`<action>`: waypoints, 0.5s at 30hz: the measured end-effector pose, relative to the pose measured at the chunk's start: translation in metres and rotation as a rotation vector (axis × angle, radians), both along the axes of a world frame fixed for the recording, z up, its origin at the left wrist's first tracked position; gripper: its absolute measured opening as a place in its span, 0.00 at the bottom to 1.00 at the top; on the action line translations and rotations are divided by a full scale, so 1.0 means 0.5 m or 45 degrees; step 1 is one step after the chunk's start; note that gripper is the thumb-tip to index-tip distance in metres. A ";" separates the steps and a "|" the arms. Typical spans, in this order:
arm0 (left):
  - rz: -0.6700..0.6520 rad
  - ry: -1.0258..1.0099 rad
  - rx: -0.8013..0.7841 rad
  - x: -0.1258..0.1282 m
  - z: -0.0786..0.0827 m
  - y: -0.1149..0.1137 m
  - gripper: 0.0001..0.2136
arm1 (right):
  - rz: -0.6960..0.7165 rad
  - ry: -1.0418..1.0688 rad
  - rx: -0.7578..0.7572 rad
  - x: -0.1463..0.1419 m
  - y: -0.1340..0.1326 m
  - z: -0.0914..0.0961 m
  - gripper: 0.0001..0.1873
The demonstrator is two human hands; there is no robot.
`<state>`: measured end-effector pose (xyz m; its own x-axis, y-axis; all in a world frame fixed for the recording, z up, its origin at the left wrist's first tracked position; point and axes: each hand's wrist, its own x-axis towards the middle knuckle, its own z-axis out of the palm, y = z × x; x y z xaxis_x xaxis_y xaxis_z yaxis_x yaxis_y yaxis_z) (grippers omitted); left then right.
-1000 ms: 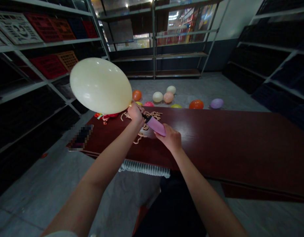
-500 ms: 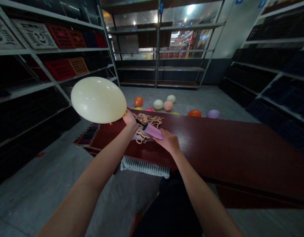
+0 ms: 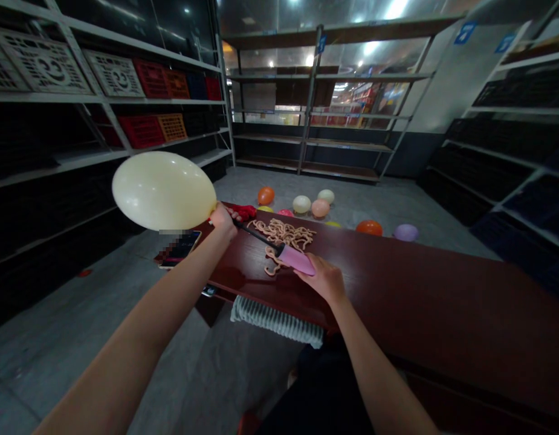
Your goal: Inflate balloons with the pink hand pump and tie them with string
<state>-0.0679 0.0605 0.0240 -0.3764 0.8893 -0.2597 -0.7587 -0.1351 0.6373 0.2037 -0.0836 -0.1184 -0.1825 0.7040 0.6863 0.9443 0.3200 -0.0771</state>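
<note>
A large pale yellow balloon [image 3: 164, 191], well inflated, is at the left. My left hand [image 3: 223, 217] is closed around its neck, where the tip of the pump's dark rod meets it. The hand pump [image 3: 296, 259] has a pink body, and my right hand [image 3: 322, 277] is wrapped round its lower end. Much of the black rod shows between the two hands. Beneath the pump, uninflated peach balloons [image 3: 286, 234] lie in a tangled heap on the dark red table [image 3: 397, 284]. Red limp material [image 3: 246, 212] is just past my left hand.
A phone [image 3: 182, 248], partly blurred out, lies at the table's left end. A ribbed grey cloth [image 3: 277, 321] hangs at the near edge. Beyond the table, several inflated balloons, one of them orange [image 3: 265, 195], rest on the floor. Shelves with crates [image 3: 155, 78] stand at the left.
My hands have moved apart, and more of the pump's rod shows. The balloon and my left hand have shifted left in view. The camera view has tilted up a little.
</note>
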 end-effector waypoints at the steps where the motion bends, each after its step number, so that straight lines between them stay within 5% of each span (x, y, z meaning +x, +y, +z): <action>1: 0.006 0.010 0.011 0.010 0.005 0.005 0.18 | -0.020 0.015 0.011 0.003 0.002 -0.001 0.23; 9: -0.028 0.056 0.096 0.156 0.018 0.026 0.21 | -0.271 0.157 0.025 0.025 0.010 0.001 0.22; 15: -0.153 0.104 0.081 0.291 -0.042 -0.031 0.21 | -0.397 0.166 -0.007 0.023 0.008 0.008 0.23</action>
<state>0.0777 0.0452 0.0028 -0.2838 0.9429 -0.1741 -0.7179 -0.0886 0.6905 0.2149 -0.0797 -0.1146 0.1315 0.7158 0.6858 0.9787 0.0165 -0.2049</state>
